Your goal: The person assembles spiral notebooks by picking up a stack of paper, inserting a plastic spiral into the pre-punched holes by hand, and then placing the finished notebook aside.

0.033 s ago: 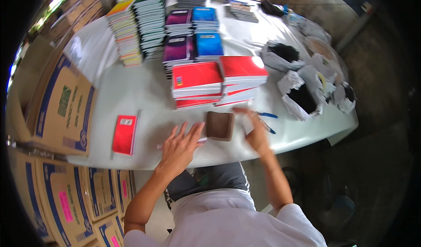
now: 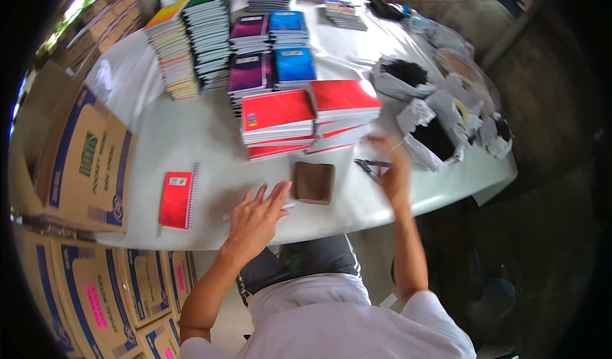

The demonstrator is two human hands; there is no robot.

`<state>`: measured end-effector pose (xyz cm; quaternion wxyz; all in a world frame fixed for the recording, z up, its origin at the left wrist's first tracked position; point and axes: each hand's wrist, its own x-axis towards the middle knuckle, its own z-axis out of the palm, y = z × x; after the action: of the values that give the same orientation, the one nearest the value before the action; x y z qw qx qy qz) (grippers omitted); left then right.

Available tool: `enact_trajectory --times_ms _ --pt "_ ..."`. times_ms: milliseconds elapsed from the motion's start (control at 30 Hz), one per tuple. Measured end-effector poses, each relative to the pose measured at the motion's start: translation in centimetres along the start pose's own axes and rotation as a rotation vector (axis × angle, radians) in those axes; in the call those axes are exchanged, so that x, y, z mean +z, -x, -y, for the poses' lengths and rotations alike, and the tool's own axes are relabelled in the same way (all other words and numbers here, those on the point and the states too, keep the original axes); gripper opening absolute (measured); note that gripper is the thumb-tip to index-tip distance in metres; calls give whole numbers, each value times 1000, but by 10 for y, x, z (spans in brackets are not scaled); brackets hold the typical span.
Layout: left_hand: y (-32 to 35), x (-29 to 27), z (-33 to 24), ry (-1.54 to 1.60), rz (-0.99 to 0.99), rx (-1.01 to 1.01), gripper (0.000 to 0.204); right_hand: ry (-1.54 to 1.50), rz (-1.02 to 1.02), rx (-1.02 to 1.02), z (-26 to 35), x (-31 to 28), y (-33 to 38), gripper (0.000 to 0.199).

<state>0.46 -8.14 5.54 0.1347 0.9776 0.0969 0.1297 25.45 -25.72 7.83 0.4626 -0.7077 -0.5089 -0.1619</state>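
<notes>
My left hand rests near the front edge of the table, fingers stretched out and apart. Beneath it a thin pale strip pokes out on both sides; its kind is hidden. Just right of those fingertips sits a small brown square tray. My right hand is over the blue pens to the right of the tray, its fingers smeared by motion, so whether it grips anything is unclear. A red spiral notebook lies alone at the left.
Red notebook stacks stand behind the tray, with purple, blue, green and yellow stacks farther back. White plastic bags holding dark material line the right side. An open carton borders the table's left.
My right hand has moved right, from beside the brown tray to over the pens. My left hand stays on the pale strip. The whole view has shifted slightly.
</notes>
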Motion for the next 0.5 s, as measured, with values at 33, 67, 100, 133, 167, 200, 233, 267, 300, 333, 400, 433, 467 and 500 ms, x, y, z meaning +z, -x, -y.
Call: enact_trajectory --times_ms 33,67,100,133,167,200,233,267,300,333,400,433,467,500 --pt "0 -6 -5 70 54 -10 56 232 -166 23 -38 -34 -16 37" --pt "-1 -13 -11 90 115 -16 53 380 -350 162 -80 -65 -26 27" --pt "-4 -21 -14 105 172 -31 50 600 -383 282 -107 -85 -31 22" --pt "-6 -25 -15 114 222 -55 47 751 -239 363 -130 -100 -30 19" --pt "-6 -25 -15 120 234 -56 47 899 4 489 -155 -106 -24 19" --pt "-4 -25 -14 120 245 -76 48 905 127 463 -166 -93 -14 19" --pt "-3 -24 -13 124 257 -92 49 915 249 438 -175 -85 -2 20" --pt "-3 -20 -12 127 227 -60 49 905 203 369 -196 -86 8 20" --pt "-4 -14 -9 132 200 -24 49 898 160 303 -220 -94 19 20" --pt "-5 -11 -8 133 170 1 50 881 118 230 -234 -98 23 20" --pt "0 -17 -7 126 173 -50 51 926 224 364 -212 -85 -6 19" --pt "2 -20 -8 126 162 -52 51 968 258 432 -191 -92 -20 18" --pt "0 -20 -8 119 160 -49 52 939 269 431 -190 -102 -24 18" --pt "-3 -20 -8 114 159 -45 53 930 253 442 -190 -108 -25 17"
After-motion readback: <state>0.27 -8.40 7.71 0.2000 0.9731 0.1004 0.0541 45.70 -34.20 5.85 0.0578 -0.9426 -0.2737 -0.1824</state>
